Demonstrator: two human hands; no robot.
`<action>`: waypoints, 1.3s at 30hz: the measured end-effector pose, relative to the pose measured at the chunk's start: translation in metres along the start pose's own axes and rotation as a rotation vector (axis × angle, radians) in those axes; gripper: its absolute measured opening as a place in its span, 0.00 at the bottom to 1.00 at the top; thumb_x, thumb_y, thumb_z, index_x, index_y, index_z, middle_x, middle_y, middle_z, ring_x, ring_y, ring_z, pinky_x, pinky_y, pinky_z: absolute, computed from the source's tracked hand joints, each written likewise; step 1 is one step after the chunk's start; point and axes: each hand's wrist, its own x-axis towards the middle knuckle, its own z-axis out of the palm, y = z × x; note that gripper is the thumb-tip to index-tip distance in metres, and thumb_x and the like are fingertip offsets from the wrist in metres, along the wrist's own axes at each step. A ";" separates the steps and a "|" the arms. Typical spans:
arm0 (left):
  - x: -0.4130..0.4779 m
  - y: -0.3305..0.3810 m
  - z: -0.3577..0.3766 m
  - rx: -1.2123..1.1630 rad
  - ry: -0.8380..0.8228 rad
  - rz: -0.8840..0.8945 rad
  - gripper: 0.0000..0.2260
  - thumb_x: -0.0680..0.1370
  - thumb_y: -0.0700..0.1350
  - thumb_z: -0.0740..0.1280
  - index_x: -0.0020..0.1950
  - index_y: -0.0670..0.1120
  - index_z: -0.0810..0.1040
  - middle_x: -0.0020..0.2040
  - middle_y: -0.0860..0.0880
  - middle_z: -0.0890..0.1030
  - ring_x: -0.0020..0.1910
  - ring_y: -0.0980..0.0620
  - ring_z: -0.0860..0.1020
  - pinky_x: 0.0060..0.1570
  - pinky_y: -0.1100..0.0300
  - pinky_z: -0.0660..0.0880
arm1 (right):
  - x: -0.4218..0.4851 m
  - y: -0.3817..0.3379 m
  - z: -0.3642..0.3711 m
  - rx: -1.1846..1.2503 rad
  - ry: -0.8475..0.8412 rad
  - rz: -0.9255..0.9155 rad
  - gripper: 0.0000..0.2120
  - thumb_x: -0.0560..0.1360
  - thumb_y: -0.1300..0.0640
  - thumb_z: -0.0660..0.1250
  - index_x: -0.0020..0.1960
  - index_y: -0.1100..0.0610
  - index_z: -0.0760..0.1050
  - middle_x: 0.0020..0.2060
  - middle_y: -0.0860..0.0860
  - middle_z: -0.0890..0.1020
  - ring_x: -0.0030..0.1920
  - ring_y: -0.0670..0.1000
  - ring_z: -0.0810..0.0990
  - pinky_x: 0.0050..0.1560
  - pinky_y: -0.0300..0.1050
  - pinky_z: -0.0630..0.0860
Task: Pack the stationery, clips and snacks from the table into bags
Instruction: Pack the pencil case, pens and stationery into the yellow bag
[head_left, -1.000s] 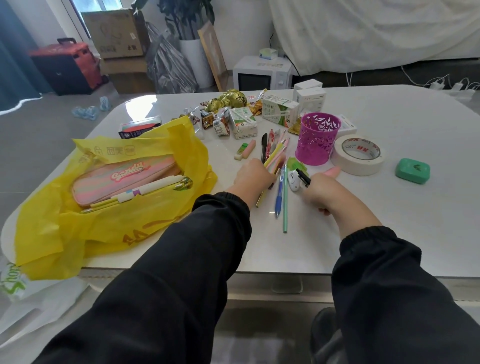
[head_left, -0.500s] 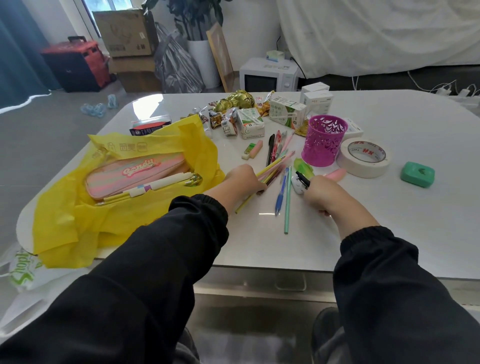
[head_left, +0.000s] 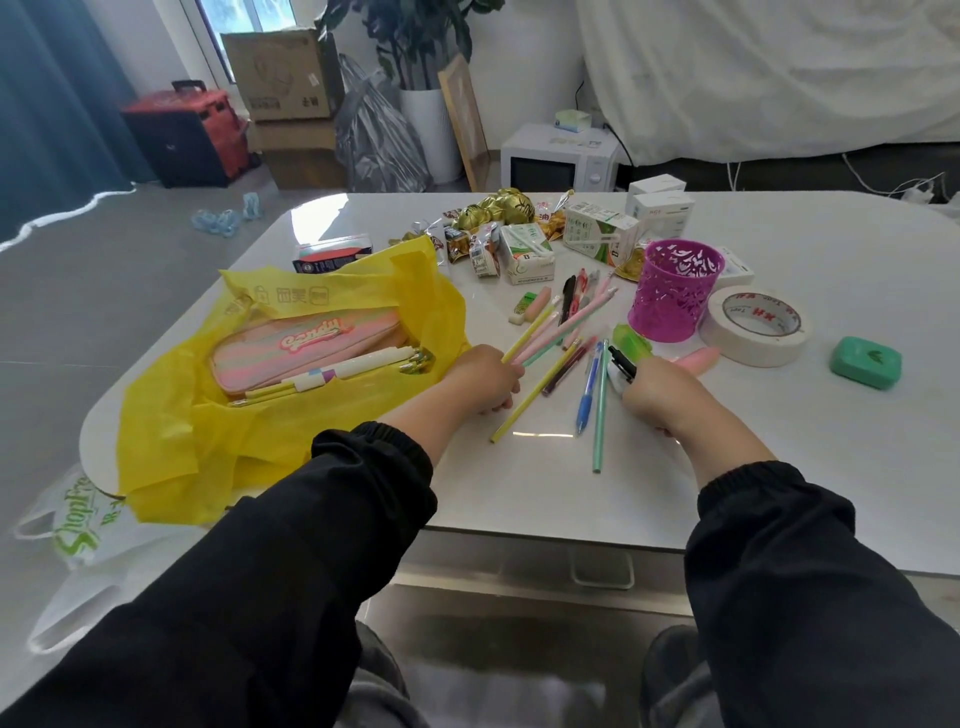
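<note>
A yellow bag (head_left: 291, 436) lies open on the left of the white table (head_left: 779, 467), with a striped pencil case (head_left: 306, 348) and several pens (head_left: 337, 376) on it. My left hand (head_left: 483, 382) grips a bunch of pastel pencils (head_left: 550, 332) beside the bag's right edge. My right hand (head_left: 660, 389) holds a small white and black item (head_left: 621, 366) near a green object (head_left: 631, 345). Loose pens (head_left: 587, 389) lie between my hands. Snacks and cartons (head_left: 524, 249) sit at the back.
A purple mesh pen cup (head_left: 672, 296), a roll of white tape (head_left: 756, 325) and a green box (head_left: 865, 361) stand to the right. White boxes (head_left: 662, 208) are behind them. A white plastic bag (head_left: 78, 540) hangs by the table's left front corner.
My left hand has closed on several pastel pencils and drawn them left toward the yellow bag. My right hand has stayed in place with its small item.
</note>
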 end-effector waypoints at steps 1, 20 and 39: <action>-0.005 -0.001 -0.002 -0.061 -0.008 -0.005 0.09 0.81 0.46 0.59 0.47 0.42 0.76 0.34 0.48 0.77 0.31 0.52 0.75 0.33 0.62 0.73 | -0.001 0.000 0.001 0.010 0.010 0.001 0.17 0.81 0.63 0.53 0.66 0.68 0.67 0.60 0.64 0.74 0.58 0.63 0.76 0.43 0.47 0.69; -0.078 -0.066 -0.139 -0.063 0.169 0.142 0.09 0.82 0.41 0.56 0.51 0.43 0.75 0.35 0.46 0.73 0.30 0.52 0.70 0.28 0.60 0.69 | -0.022 -0.088 0.009 0.245 0.209 -0.350 0.18 0.78 0.61 0.58 0.67 0.63 0.67 0.56 0.63 0.77 0.53 0.63 0.78 0.44 0.47 0.72; -0.044 -0.136 -0.179 0.682 0.321 0.145 0.10 0.79 0.40 0.59 0.55 0.49 0.76 0.46 0.48 0.77 0.41 0.48 0.75 0.33 0.58 0.70 | -0.049 -0.183 -0.025 0.865 0.050 -0.644 0.09 0.82 0.57 0.56 0.46 0.59 0.71 0.30 0.54 0.73 0.26 0.52 0.71 0.28 0.44 0.71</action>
